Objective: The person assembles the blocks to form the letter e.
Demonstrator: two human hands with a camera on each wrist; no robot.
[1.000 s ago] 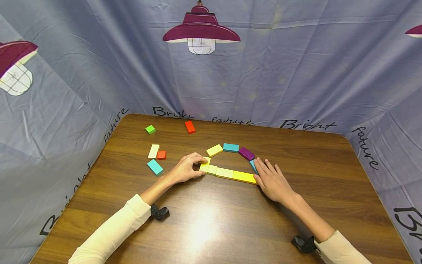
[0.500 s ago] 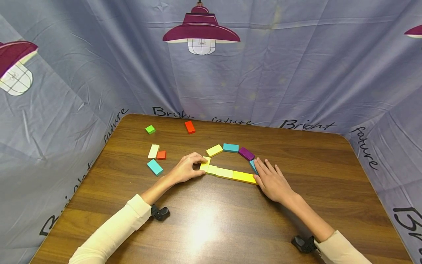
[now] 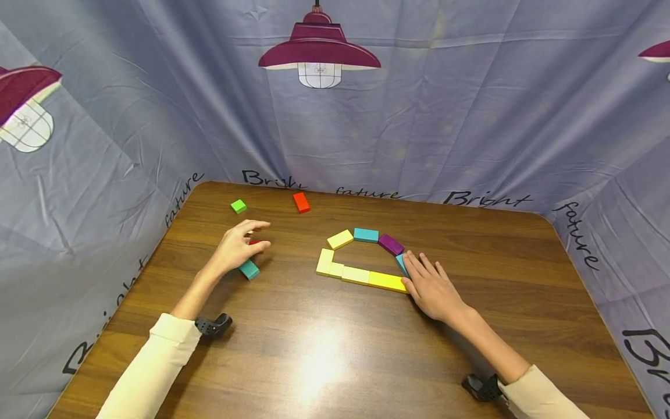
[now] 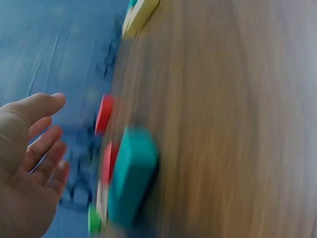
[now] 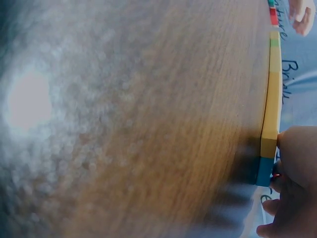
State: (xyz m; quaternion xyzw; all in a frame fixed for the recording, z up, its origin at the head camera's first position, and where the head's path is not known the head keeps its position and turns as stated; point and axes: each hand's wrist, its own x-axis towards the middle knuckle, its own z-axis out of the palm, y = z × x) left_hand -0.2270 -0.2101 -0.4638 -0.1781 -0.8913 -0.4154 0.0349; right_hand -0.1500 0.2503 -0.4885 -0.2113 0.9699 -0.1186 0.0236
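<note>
My left hand point(image 3: 234, 249) hovers over the loose blocks at the left, thumb and fingers spread apart with nothing between them. Beneath it a turquoise block point(image 3: 249, 269) and a small red block point(image 3: 254, 242) peek out; a cream block point(image 4: 101, 198) is mostly hidden by the hand. My right hand point(image 3: 434, 289) lies with straight fingers on a blue block point(image 3: 400, 265) and at the end of a long yellow block point(image 3: 386, 281). That yellow block continues a row with a pale yellow block point(image 3: 356, 275), a small pale block point(image 3: 337, 270) and an angled pale yellow block point(image 3: 324, 261).
A yellow block point(image 3: 340, 239), a teal block point(image 3: 366, 235) and a purple block point(image 3: 391, 244) arc behind the row. Farther back lie a small green block point(image 3: 238, 206) and a red block point(image 3: 301, 202). A printed curtain point(image 3: 450, 116) borders the wooden table point(image 3: 398, 361).
My left hand has let go of the angled pale yellow block and moved left, over the loose turquoise, red and cream blocks. The right hand has stayed in place.
</note>
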